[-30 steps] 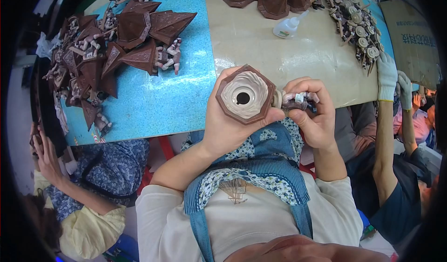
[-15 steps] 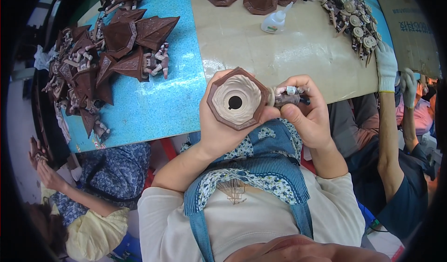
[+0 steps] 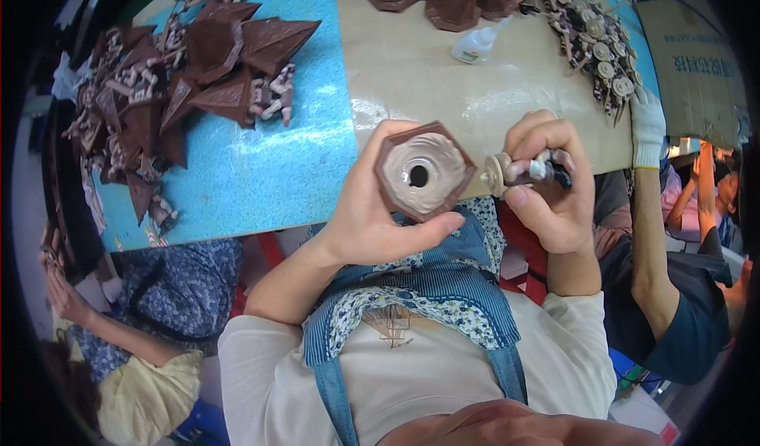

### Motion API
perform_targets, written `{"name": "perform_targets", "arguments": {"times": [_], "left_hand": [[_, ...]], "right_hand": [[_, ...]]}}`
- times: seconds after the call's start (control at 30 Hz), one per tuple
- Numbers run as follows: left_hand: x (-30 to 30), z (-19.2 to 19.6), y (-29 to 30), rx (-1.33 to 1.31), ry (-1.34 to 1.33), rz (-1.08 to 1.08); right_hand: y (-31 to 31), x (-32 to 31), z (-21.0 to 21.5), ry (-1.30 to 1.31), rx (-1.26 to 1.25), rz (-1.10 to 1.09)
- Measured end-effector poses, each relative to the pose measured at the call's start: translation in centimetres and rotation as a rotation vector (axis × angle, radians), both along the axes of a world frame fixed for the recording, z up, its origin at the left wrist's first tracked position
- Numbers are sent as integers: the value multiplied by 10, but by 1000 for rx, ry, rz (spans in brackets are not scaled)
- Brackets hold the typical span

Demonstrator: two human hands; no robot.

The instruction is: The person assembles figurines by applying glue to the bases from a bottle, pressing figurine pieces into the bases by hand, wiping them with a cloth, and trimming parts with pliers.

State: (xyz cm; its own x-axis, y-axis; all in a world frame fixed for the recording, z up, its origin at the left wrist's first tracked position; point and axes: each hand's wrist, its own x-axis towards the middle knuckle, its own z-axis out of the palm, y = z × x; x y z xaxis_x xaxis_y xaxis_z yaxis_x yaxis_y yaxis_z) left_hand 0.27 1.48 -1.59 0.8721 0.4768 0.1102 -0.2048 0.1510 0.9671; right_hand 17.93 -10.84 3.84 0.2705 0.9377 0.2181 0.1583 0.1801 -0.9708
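Note:
My left hand (image 3: 368, 224) is wrapped round a brown, many-sided hollow piece (image 3: 389, 178). Its pale, swirled inside faces up, with a dark hole at the bottom. Between the thumb and fingers of my right hand (image 3: 554, 200) lies a small painted figurine (image 3: 538, 170) on its side. The figurine's round cream base, with a small peg, points toward the hollow piece. A short gap parts the two. The side of the brown piece away from me is hidden.
Brown pointed pieces with figurines (image 3: 210, 54) are heaped on the blue mat at left. A white glue bottle (image 3: 473, 46) stands on the tan board, brown pieces (image 3: 455, 6) behind it. Figurines with round bases (image 3: 598, 50) lie at right, near another person's gloved hand (image 3: 647, 125). Someone sits at left.
My right hand has drawn the figurine to the right, away from the hollow piece, baring its round base and peg. The brown piece has tilted and shifted slightly right.

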Motion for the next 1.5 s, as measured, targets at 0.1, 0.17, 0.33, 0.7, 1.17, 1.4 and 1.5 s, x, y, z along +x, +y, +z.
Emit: {"name": "perform_targets", "arguments": {"times": [0.1, 0.17, 0.33, 0.7, 1.17, 1.4, 1.5], "left_hand": [[4, 1, -2, -65, -87, -29], [6, 0, -1, -9, -107, -9], [8, 6, -4, 20, -37, -17], [12, -6, 1, -329, -292, -166], [7, 11, -10, -135, -84, -43], [5, 21, -4, -1, 63, -31], [8, 14, -5, 239, 30, 46]], "right_hand": [[11, -3, 15, -401, 104, 53], [19, -6, 20, -502, 105, 85], [31, -10, 29, -765, 62, 162], [30, -3, 57, -733, 118, 121], [25, 5, 35, -381, 21, 131], [23, 0, 25, -399, -35, 183], [26, -7, 31, -599, -8, 198]]}}
